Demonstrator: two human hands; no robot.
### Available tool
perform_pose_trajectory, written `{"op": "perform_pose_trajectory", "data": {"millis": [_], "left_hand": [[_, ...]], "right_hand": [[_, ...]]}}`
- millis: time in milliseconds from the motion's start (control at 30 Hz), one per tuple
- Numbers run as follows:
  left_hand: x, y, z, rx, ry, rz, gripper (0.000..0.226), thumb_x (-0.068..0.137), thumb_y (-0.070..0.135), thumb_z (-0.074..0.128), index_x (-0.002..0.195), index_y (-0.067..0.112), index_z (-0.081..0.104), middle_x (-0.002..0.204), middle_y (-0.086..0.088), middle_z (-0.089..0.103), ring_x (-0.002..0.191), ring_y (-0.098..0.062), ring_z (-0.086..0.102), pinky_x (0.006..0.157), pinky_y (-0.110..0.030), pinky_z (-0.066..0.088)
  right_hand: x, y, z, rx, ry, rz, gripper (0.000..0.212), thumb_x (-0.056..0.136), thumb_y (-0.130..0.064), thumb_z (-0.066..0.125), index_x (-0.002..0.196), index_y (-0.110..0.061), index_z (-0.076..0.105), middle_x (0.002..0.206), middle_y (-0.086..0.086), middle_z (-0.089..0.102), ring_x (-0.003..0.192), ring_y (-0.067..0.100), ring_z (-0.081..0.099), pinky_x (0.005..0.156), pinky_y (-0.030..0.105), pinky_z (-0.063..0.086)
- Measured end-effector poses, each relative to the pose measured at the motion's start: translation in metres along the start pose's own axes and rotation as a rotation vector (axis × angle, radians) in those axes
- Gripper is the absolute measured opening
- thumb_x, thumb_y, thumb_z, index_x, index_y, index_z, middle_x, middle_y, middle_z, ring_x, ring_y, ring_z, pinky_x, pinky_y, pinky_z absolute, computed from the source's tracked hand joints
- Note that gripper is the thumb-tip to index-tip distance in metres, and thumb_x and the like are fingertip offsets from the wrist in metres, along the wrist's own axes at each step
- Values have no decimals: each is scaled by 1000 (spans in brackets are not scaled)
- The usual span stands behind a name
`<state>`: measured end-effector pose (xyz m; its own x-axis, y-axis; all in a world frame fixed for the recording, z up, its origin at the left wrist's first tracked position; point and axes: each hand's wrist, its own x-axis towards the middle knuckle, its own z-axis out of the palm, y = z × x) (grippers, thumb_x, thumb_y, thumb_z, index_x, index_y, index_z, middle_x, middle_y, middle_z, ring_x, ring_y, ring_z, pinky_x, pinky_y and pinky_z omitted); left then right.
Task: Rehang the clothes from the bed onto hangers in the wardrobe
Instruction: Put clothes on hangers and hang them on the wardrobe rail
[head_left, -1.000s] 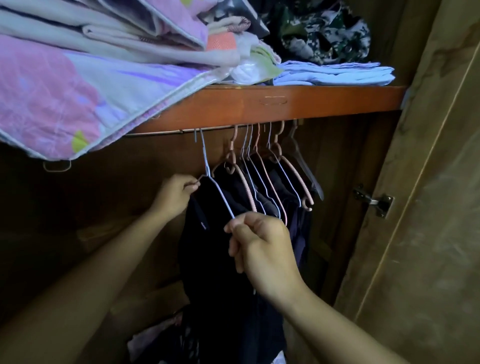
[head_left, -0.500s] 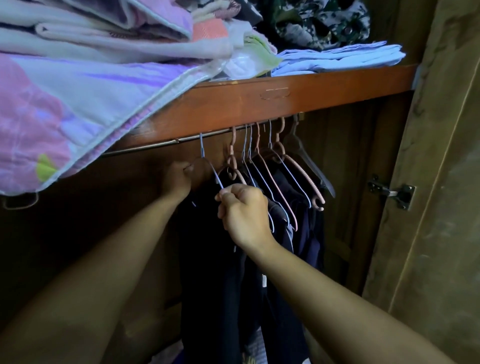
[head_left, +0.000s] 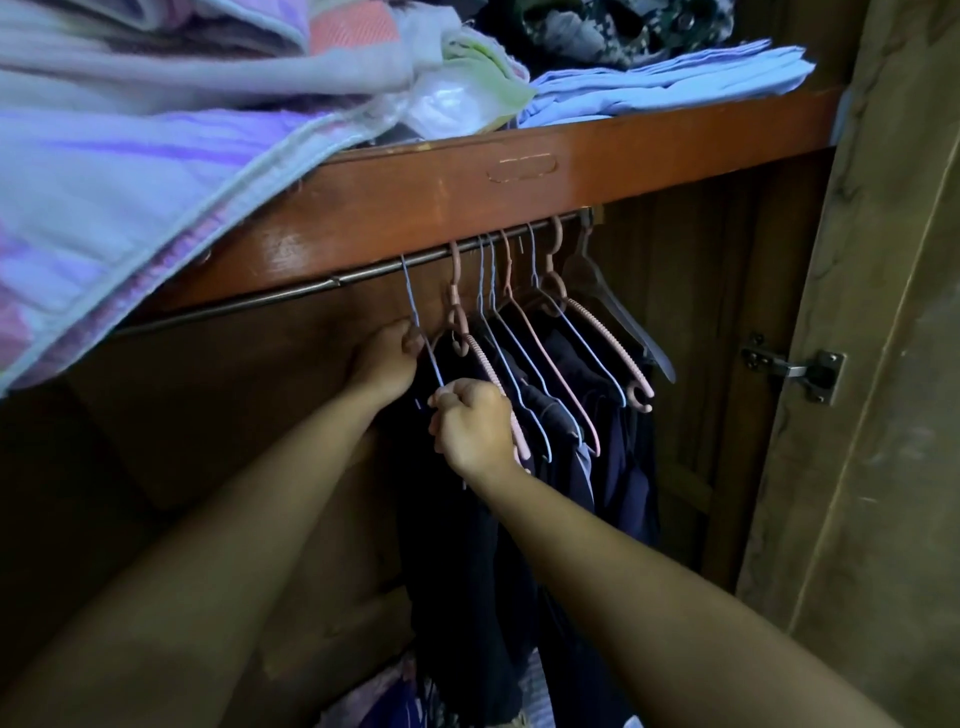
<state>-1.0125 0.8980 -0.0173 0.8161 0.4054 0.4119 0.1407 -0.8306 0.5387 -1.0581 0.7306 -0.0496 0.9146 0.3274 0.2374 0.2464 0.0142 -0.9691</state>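
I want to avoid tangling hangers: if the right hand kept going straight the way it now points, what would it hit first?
Probably the pink ribbed hanger just past the right hand, which pinches the blue wire hanger; depth is unclear.

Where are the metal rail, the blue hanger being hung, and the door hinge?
metal rail (head_left: 291, 295), head view, bare stretch left of the hangers.
blue wire hanger (head_left: 410, 296), head view, its neck just below the hook.
door hinge (head_left: 795, 368), head view, the metal arm in the middle.
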Motion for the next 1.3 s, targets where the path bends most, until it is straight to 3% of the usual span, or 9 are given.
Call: {"op": "perform_pose_trajectory", "data": {"millis": [167, 233, 300, 433, 567, 667, 767, 967, 1300], "left_hand": [[-14, 10, 4, -86, -37, 21, 22, 97, 21, 49, 112, 21, 65, 114, -9, 69, 107, -27, 62, 93, -35, 46], [-24, 14, 4, -64, -85, -23, 44, 100, 15, 50, 143, 13, 47, 137, -11, 58, 125, -27, 54, 105, -32, 40], [-37, 19, 2, 0, -140, -29, 54, 100, 15, 51, 151, 12, 34, 143, -13, 52, 133, -29, 48, 110, -32, 37], [-66, 28, -8, 280, -287, 11, 32, 96, 23, 58, 125, 13, 63, 129, -15, 64, 122, -33, 57, 104, -37, 45], [-103, 53, -29, 393, -617, -96, 26, 95, 27, 59, 75, 11, 66, 81, -14, 71, 70, -26, 67, 67, -36, 54], [-142, 88, -31, 406, -899, -82, 30, 99, 27, 52, 77, 11, 63, 73, -13, 67, 59, -23, 62, 52, -26, 48], [-179, 131, -10, 261, -1043, 84, 21, 99, 27, 54, 93, 12, 67, 90, -12, 70, 70, -21, 67, 60, -28, 50], [-237, 215, 49, 176, -953, 345, 34, 96, 39, 58, 126, 22, 62, 96, 10, 65, 87, -12, 63, 79, -31, 48], [-350, 376, 156, 214, -1013, 808, 38, 92, 47, 58, 126, 29, 60, 114, 0, 66, 106, -25, 61, 81, -35, 47]], "right_hand": [[6, 11, -16, -322, -10, -49, 27, 90, -16, 46, 69, -10, 62, 65, 16, 68, 63, 36, 68, 64, 45, 59], [2, 7, -24, -497, -47, -77, 26, 94, -19, 48, 73, -9, 60, 79, 22, 70, 78, 41, 68, 71, 43, 58], [-3, 1, -35, -668, -85, -124, 25, 98, -26, 51, 85, -7, 60, 95, 24, 67, 92, 44, 64, 74, 39, 51], [-19, -7, -62, -777, -103, -165, 24, 95, -27, 55, 79, -11, 49, 90, 22, 61, 89, 45, 62, 67, 37, 44], [-40, -12, -100, -777, -80, -174, 25, 91, -24, 54, 72, -7, 55, 76, 15, 60, 70, 39, 58, 58, 37, 46], [-61, -11, -136, -837, -102, -127, 28, 91, -34, 59, 71, -13, 60, 74, 9, 61, 70, 36, 60, 59, 32, 44], [-86, -5, -177, -986, -189, -39, 22, 82, -36, 62, 78, -16, 66, 84, 8, 66, 82, 35, 65, 65, 35, 51], [-152, 2, -265, -1093, -340, 172, 9, 75, -40, 66, 75, -31, 63, 93, -2, 70, 89, 23, 68, 79, 37, 57], [-307, 6, -429, -1303, -67, 445, 15, 89, -29, 58, 94, -19, 67, 92, 3, 66, 90, 28, 66, 77, 33, 57]]}}
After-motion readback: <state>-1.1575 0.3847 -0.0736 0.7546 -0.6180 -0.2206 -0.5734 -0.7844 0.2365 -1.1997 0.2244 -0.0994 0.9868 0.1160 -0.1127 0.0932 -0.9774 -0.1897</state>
